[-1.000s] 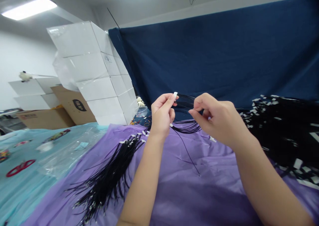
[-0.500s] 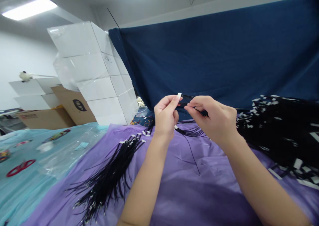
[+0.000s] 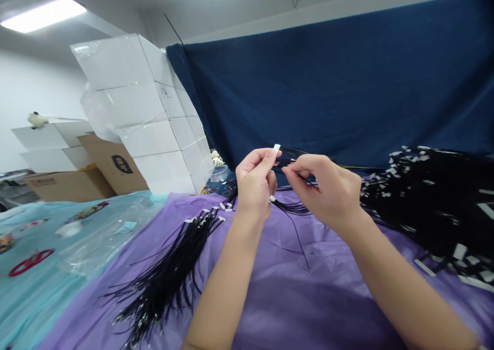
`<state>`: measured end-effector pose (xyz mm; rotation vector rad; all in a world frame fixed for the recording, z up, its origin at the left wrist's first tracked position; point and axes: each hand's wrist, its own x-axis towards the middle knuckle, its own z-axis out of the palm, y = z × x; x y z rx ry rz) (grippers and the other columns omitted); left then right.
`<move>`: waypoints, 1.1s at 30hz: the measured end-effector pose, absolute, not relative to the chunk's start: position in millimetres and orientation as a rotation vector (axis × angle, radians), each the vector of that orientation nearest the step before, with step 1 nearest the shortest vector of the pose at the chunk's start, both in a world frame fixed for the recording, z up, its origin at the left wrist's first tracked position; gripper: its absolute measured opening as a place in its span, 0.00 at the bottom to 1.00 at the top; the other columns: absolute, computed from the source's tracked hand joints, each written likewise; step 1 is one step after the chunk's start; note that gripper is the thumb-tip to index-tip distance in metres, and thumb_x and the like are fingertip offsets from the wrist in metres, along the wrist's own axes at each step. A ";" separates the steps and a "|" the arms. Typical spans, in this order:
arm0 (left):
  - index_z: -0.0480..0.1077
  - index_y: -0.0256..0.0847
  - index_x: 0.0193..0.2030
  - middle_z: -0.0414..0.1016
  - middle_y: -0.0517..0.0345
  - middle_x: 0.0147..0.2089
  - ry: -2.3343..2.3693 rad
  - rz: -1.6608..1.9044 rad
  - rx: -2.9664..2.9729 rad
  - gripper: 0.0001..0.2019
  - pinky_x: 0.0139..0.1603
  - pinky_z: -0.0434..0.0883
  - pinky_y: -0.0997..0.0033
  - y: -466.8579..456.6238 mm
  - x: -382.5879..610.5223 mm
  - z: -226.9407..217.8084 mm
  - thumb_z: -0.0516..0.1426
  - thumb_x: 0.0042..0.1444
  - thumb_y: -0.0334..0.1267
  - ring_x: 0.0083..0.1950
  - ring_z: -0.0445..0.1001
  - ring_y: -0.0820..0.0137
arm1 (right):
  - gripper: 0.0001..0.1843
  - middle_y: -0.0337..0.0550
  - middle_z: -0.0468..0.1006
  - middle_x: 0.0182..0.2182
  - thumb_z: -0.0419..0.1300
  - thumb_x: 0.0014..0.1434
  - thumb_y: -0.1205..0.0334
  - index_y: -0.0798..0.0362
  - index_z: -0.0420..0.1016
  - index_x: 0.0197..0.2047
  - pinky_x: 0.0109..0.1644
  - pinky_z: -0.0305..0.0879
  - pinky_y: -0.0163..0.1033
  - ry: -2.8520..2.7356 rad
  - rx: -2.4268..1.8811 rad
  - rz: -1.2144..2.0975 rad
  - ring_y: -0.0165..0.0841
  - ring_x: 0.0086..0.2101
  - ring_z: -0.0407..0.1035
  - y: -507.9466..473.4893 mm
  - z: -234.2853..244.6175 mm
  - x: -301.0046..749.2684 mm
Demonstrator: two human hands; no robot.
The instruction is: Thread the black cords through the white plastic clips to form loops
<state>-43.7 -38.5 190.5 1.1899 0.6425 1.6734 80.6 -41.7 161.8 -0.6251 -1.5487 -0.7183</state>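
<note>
My left hand [image 3: 254,180] is closed, its thumb and fingers pinching a white tab [image 3: 277,147] from which thin black cords [image 3: 291,150] run to the right. Level with it, my right hand [image 3: 328,188] pinches dark cord between thumb and fingertips; the exact hold is partly hidden by the fingers. Behind and below the hands lies a smaller bunch of black cords [image 3: 295,206] with a white end, and one loose strand hangs down over the purple cloth [image 3: 293,303]. To the left, a bundle of black cords [image 3: 170,273] with white tabs lies fanned out.
A large heap of black cords [image 3: 432,200] with white tabs fills the right side. Stacked white boxes [image 3: 154,128] and an open cardboard box [image 3: 111,164] stand at left. Red-handled scissors [image 3: 31,262] and a clear plastic bag [image 3: 100,242] lie on turquoise cloth. Dark blue fabric [image 3: 328,92] hangs behind.
My right hand has shifted slightly left and down, its fingertips now closer to my left hand. The left hand keeps its pinch on the white tab.
</note>
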 end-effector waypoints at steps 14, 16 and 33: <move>0.73 0.37 0.30 0.63 0.68 0.20 0.569 1.583 1.194 0.07 0.11 0.46 0.78 -45.0 -45.6 192.2 0.60 0.54 0.39 0.10 0.54 0.85 | 0.08 0.34 0.76 0.28 0.61 0.57 0.71 0.49 0.67 0.35 0.29 0.65 0.30 -1.517 -0.671 -0.681 0.27 0.28 0.74 -52.4 162.9 79.7; 0.72 0.37 0.30 0.63 0.68 0.20 0.567 1.575 1.197 0.07 0.11 0.46 0.78 -45.1 -45.3 191.8 0.60 0.55 0.40 0.10 0.53 0.85 | 0.08 0.34 0.76 0.28 0.61 0.57 0.71 0.49 0.67 0.34 0.28 0.64 0.30 -1.519 -0.680 -0.688 0.27 0.27 0.73 -52.7 162.9 80.3; 0.71 0.39 0.31 0.61 0.69 0.19 0.574 1.551 1.191 0.08 0.12 0.46 0.77 -45.5 -43.2 190.9 0.60 0.56 0.41 0.11 0.52 0.84 | 0.08 0.35 0.76 0.27 0.60 0.58 0.69 0.48 0.65 0.32 0.26 0.63 0.31 -1.529 -0.662 -0.695 0.27 0.25 0.70 -51.1 164.1 81.8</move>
